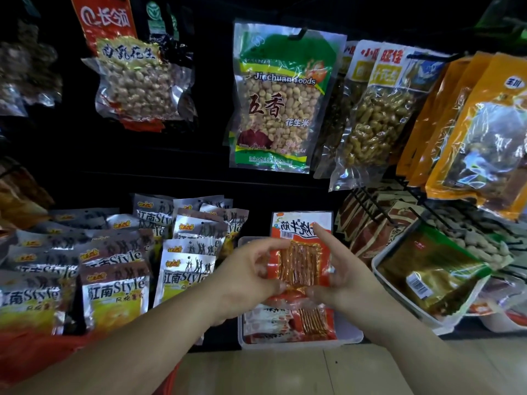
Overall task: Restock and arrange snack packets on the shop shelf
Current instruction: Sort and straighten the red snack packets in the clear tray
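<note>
While both hands grip it, the red snack packet (pixel 301 252) stands upright directly above the white bin (pixel 349 336), with its white header strip at the top and its clear window facing the camera.

1. Left hand (pixel 248 277): the fingers curl round the left edge of the packet and the thumb closes on its lower left corner.
2. Right hand (pixel 342 275): the thumb pinches the lower right corner, and the index finger extends up the right edge toward the header.
3. The hands cover the bottom edge of the packet, so contact with the contents of the bin cannot be confirmed.

Inside the bin, matching red packets (pixel 285 323) lie flat in a stack.

Left of the bin, silver packets (pixel 114 292) printed "Style" stand in overlapping rows.

Right of the bin, a second white tray (pixel 379 262) holds a gold and green packet (pixel 427 269) lying at an angle.

Above the bin, a green peanut bag (pixel 279 104) hangs from a hook. Above and to the right of the bin hang a bag of peanuts in the shell (pixel 379 121) and a row of orange bags (pixel 470 132). Above and to the left of the bin hangs a red-topped peanut bag (pixel 134 81).
</note>
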Tool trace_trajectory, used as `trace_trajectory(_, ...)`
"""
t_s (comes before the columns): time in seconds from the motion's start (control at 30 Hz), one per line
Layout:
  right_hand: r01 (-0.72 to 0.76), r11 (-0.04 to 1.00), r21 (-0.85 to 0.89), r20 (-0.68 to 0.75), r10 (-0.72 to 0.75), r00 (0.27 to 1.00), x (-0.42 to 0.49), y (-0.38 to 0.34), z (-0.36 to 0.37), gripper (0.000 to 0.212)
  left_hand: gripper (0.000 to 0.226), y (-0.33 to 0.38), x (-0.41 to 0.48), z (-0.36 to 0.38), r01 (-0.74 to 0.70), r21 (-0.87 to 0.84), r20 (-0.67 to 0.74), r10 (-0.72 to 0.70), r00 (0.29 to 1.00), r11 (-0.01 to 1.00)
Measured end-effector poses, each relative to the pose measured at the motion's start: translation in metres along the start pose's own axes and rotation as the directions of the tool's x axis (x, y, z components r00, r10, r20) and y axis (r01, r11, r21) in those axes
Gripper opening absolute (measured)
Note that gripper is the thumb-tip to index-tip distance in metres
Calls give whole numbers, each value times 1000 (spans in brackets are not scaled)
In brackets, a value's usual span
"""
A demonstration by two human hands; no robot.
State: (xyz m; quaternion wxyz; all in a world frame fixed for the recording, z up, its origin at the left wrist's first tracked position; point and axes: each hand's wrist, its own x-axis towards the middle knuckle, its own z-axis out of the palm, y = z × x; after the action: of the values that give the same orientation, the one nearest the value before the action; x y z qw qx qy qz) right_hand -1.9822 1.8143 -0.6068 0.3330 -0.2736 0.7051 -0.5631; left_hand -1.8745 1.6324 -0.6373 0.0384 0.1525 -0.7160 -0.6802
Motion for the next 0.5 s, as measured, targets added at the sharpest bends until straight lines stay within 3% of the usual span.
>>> trace_trajectory(0.07, 13, 998, -55, -27, -14, 1000, 0, 0, 3, 103, 67, 1, -2, 0, -32, 210, -49, 43, 998, 977)
trace_trajectory(0.13, 8, 998, -70, -49, -12, 999, 1, 3, 7, 103, 58, 7, -5, 1, -102, 397, -149, 174, 973, 912)
trace_trajectory(0.2, 11, 999, -36, -33, -12, 999, 0, 2, 11, 101, 48, 14, -5, 7, -178, 356, -160, 248, 955, 917)
trace_trajectory(0.27, 31, 1000, 0, 45, -31, 998, -3, -3, 17, 97, 49, 18, -6, 14, -170, 216, -88, 192, 977, 962)
trace_trajectory(0.37, 18, 1000, 8, 123, -18, 992, -7, -6, 20, 91, 51, 13, -2, 14, -144, 209, -91, 166, 982, 967)
trace_trajectory(0.43, 43, 996, -76, 61, -38, 997, -5, 1, 18, 85, 54, 6, 1, 5, -122, 185, -115, 145, 983, 975)
trace_trajectory(0.5, 124, 947, -298, -101, -161, 982, 0, 10, 12, 79, 49, -1, 1, -1, -103, 154, -96, 119, 988, 983)
